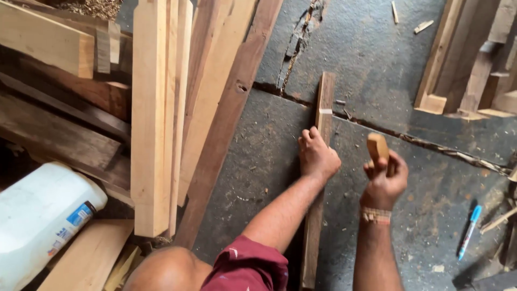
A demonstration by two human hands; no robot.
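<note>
Left hand (pixel 318 156) pressed fingers flat on the long narrow brown wooden strip (pixel 325 102) lying on the cracked concrete floor (pixel 377 59); right hand (pixel 385 180) gripped a wooden handle (pixel 377 146). Strip judged stiff, light, best held mid-length.

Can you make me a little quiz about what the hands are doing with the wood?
1. True or false: the left hand presses on the narrow wooden strip lying on the concrete floor.
2. What does the right hand grip? A) blue marker B) wooden handle C) white jug
3. Which thing lies on the floor right of the right hand?

Key: 1 true; 2 B, the wooden handle; 3 the blue marker.
</note>
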